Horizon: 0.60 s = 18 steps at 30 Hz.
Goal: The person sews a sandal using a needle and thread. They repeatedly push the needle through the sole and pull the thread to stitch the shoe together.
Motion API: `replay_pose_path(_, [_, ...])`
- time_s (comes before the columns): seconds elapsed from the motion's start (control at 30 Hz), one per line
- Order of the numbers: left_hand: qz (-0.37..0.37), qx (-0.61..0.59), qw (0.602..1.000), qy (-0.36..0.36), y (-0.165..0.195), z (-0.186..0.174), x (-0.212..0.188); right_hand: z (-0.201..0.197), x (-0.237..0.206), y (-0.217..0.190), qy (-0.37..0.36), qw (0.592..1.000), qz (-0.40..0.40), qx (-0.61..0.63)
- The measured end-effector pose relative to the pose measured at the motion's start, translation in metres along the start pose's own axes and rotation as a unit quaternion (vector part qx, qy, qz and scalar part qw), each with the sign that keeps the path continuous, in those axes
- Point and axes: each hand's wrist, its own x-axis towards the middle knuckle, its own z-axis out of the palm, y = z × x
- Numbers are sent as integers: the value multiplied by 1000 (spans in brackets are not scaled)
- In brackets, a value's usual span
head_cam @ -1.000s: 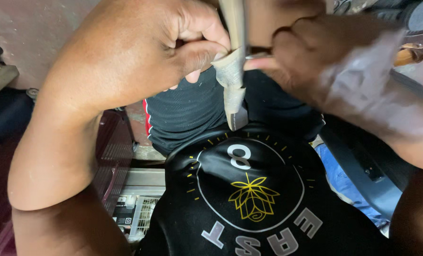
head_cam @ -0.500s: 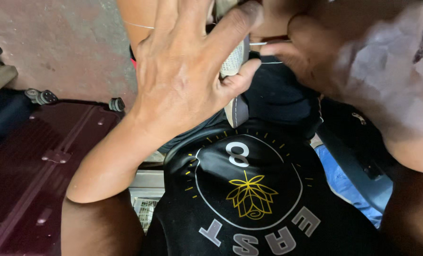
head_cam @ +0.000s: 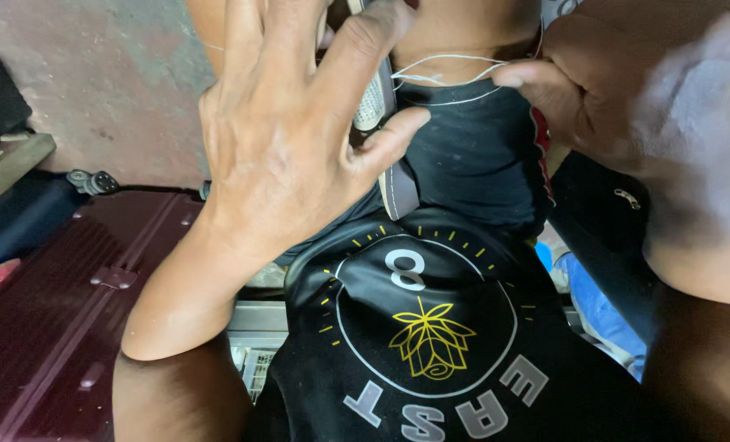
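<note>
spreading wide across the upper middle of the view, the left hand (head_cam: 283,155) has its fingers fanned out and its thumb tip pressed against a grey strap (head_cam: 398,184) that hangs down in front of the dark shirt. behind the fingers a pale, dotted piece (head_cam: 371,102) of the same item peeks out, partly hidden, so what it is cannot be told. over on the other side the right hand (head_cam: 619,106) is closed tight, thumb and fingers pinching a thin white thread (head_cam: 447,69); the thread runs taut in a few strands from that pinch across to the pale piece by the left hand's fingers. both hands sit high in the view, close to the chest, well above the floor. below them lies black cloth with a round printed emblem and a yellow flower (head_cam: 430,340) at its centre. down on the left a maroon suitcase (head_cam: 62,303) lies flat on the reddish floor (head_cam: 103,82), and a strip of blue fabric (head_cam: 598,307) shows at the right.
</note>
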Motion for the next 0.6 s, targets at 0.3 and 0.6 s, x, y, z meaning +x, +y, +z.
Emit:
replay_pose_path(0.3, [72,-20,997,28,9,12,14,7,10,-7,3,930,-41,-364])
replay_pose_path(0.6, [-144,-439,887,20,-9,5,0,33,49,-8,139,952,-258,-88])
